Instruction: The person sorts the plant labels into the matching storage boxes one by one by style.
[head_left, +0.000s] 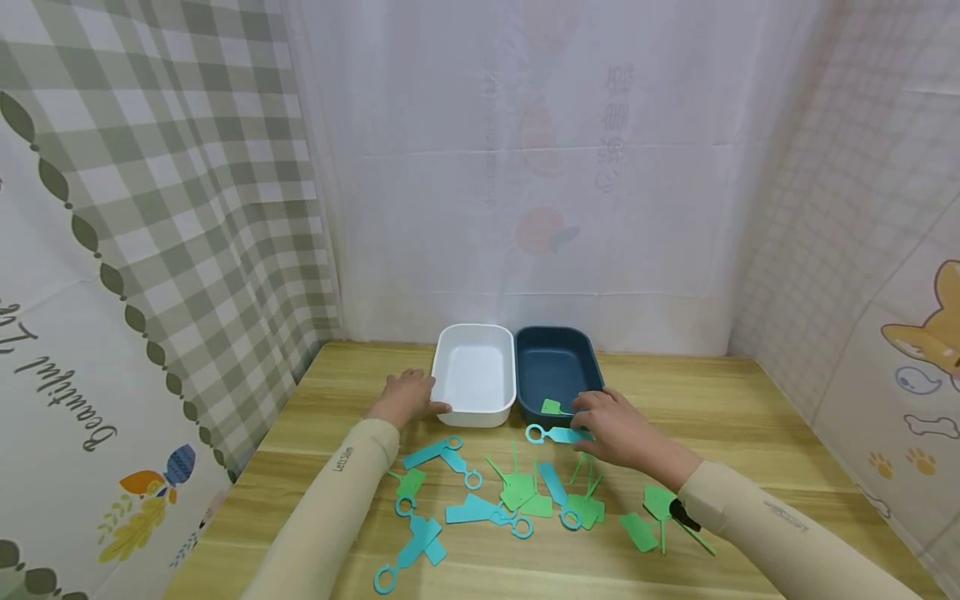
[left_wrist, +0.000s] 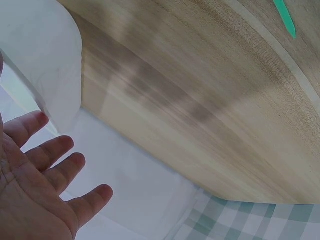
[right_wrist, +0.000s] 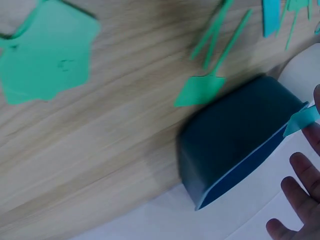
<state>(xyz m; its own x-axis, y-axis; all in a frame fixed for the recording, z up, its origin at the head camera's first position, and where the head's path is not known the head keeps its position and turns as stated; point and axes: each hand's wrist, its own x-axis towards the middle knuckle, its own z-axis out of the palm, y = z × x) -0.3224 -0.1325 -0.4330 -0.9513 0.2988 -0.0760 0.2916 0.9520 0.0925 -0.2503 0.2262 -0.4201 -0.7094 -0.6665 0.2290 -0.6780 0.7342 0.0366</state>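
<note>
Blue tag (head_left: 558, 435), flat with a ring at one end: located just in front of the near wall of the dark bin (head_left: 555, 340), ring pointing left. My right hand (head_left: 618, 429) appears to pinch its right end between thumb and fingers; the exact contact is hidden. My left hand (head_left: 408, 398) holds nothing, its fingers spread and extended at the near left corner of the white bin (head_left: 474, 419); whether they press on it, I cannot tell.

Risks noted. First, the grip: I have the tag by one end only, so in my judgement the ring end could dip or swing, and a loose pinch would let it drop onto the counter (head_left: 667, 375). Second, the rim: raised too little, the ring could catch on the dark bin's near edge and twist from my fingers. Third, a green tag (head_left: 551, 407) shows at that edge, just beside my fingertips; a careless brush could shift it. Whether it lies fully inside, I cannot confirm.

Fourth, the bins stand side by side with little gap, so a push from my left hand could drive the white one into its neighbour. Finally, my right sleeve (head_left: 772, 517) hangs close to the green tags at right (head_left: 639, 533); a low forearm could drag them across the wood.
</note>
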